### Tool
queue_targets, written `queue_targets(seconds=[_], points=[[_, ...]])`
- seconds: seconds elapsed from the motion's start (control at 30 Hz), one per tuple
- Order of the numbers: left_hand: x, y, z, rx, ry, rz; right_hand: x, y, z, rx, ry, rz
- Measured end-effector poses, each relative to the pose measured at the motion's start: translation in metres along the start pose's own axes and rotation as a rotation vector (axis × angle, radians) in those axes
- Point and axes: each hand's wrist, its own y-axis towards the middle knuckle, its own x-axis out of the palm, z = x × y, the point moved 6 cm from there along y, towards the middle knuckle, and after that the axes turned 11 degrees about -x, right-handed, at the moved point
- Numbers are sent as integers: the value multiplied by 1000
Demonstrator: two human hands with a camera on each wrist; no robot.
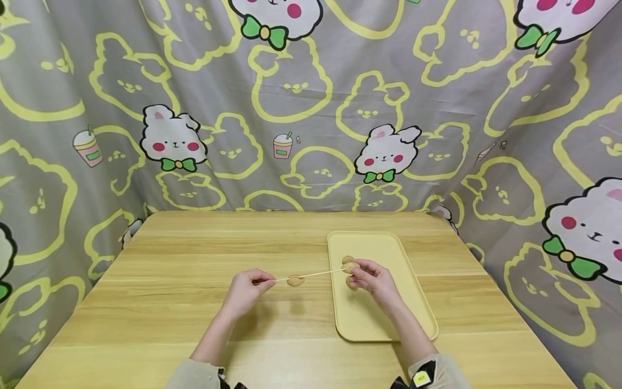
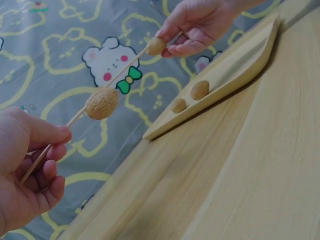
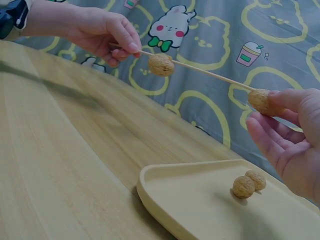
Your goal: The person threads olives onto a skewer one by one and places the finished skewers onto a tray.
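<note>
Skewer (image 3: 215, 75) in left hand (image 1: 246, 290), perhaps-pierced ball (image 3: 260, 102) in right hand (image 1: 378, 285)

Bright Above, Dimmer at the Wrists

Soft light, seemingly from overhead, brightens the pale wood-grain table (image 1: 286, 356); a faint, blurry shadow lies beneath the bare left hand (image 1: 247, 289). Both wrist views look dimmer and softer (the grey, cartoon-patterned fabric curtain (image 2: 30, 80) turns bluish). Diffuse shadow dulls the smooth pale-yellow tray (image 3: 185, 195).
</note>
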Motion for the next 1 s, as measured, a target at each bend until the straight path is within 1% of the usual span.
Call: queue_targets(seconds=[0.17,0.3,0.4,0.6,0.67,0.8,0.9,1.0], points=[[0,0,1,4,-5,0,1,0,2,-16,89,49],[0,0,2,-1,-9,0,4,-1,3,-28,135,53],[1,1,3,1,-14,-5,6,-2,3,-33,145,50],[7,4,1,-13,-27,-13,6,-2,5,-33,140,77],[8,4,2,-15,-34,-15,6,-2,5,-41,137,73],[13,4,3,1,-56,-29,7,-3,5,-69,138,40],[15,4,6,15,-66,-40,10,-3,4,-90,153,12],[17,4,8,16,-71,-44,12,-3,5,-98,171,7]])
